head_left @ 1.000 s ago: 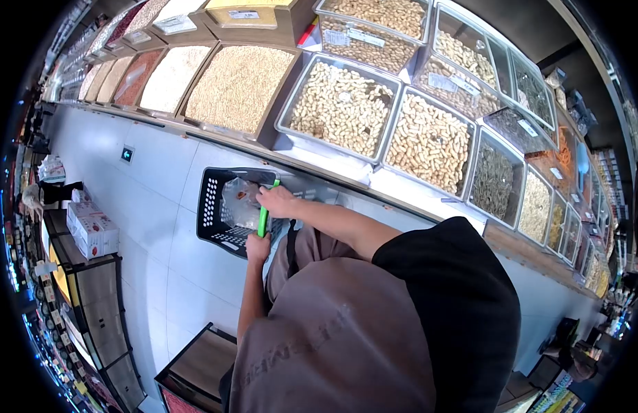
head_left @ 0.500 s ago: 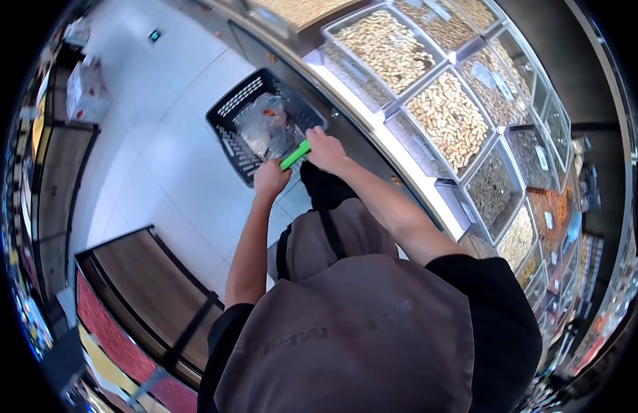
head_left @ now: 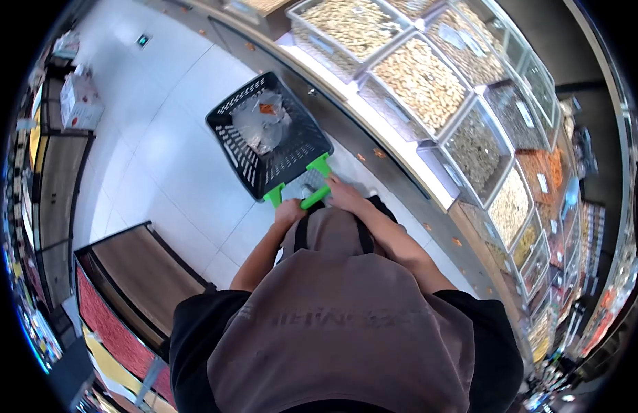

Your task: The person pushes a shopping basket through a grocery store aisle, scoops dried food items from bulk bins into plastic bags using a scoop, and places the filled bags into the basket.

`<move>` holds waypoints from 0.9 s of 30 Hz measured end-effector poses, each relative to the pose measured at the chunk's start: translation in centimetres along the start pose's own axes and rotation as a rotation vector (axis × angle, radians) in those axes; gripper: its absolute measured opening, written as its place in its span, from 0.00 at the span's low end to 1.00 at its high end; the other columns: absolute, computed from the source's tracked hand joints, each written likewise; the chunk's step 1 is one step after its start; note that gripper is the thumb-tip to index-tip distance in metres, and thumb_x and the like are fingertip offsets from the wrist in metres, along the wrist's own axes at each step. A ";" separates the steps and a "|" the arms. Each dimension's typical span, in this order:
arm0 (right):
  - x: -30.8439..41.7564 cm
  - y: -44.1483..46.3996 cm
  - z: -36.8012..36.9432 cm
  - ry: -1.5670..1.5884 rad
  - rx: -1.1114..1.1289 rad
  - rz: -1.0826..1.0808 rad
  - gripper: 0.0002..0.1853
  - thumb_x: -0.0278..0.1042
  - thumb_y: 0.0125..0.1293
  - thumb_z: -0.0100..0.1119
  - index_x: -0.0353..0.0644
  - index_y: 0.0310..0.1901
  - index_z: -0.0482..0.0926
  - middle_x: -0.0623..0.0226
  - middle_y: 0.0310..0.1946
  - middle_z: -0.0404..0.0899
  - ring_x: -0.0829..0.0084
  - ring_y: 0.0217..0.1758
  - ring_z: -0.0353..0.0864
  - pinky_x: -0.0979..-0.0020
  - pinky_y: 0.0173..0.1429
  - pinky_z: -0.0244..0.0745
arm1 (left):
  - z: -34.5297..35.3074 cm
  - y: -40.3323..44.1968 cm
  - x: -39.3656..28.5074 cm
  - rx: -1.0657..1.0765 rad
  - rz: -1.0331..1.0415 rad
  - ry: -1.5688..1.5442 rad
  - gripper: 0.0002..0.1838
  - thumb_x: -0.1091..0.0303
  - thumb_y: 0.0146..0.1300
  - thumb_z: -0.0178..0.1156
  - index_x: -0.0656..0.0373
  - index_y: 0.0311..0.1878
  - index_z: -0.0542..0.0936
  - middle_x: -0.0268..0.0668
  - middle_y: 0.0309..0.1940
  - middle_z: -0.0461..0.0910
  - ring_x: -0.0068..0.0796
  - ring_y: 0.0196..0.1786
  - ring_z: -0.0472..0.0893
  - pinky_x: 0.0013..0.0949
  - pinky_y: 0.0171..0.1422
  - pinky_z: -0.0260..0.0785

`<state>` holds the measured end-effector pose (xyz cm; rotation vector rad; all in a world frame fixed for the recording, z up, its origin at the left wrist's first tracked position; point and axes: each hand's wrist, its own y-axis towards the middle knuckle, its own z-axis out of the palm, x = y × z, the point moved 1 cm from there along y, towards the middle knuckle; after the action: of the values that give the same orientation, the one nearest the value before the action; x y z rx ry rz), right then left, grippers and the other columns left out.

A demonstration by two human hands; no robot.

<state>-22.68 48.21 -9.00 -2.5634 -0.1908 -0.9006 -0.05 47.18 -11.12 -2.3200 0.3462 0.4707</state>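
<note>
Both of my hands are closed round the green handle (head_left: 315, 197) of a dark grey shopping basket (head_left: 301, 167) with slotted sides. My left hand (head_left: 289, 212) grips the handle's left end, and my right hand (head_left: 343, 195) grips its right end. The basket is ahead of me, low over the tiled floor; whether it rests on wheels is hidden. Inside it lie clear plastic bags (head_left: 253, 124), one bearing an orange label (head_left: 267, 109). What the bags contain is hard to make out. The handle is close in front of my brown apron (head_left: 346, 303).
Along the right runs a counter of clear bins, with peanuts (head_left: 422, 82), dark dried goods (head_left: 476, 151) and orange food (head_left: 542, 168). A low wooden display stand (head_left: 143, 275) is at lower left. A white box (head_left: 81, 102) stands farther left on the tiled floor (head_left: 160, 165).
My hands have drawn the handle closer to my body, and my arms are more bent. More of the basket and its green handle brackets now show. The bins have shifted in view.
</note>
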 end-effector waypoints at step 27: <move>-27.5 -36.8 5.5 0.405 -0.213 0.773 0.17 0.42 0.61 0.56 0.33 0.35 0.84 0.45 0.37 0.84 0.45 0.46 0.84 0.55 0.52 0.78 | 4.1 5.2 -12.4 -0.250 -0.214 -0.111 0.27 0.52 0.54 0.63 0.71 0.42 0.83 0.63 0.42 0.82 0.59 0.51 0.82 0.51 0.56 0.75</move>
<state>-50.66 84.07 -17.62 -2.2418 0.9814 -1.1056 -14.03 47.84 -11.69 -2.5233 -0.0174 0.5586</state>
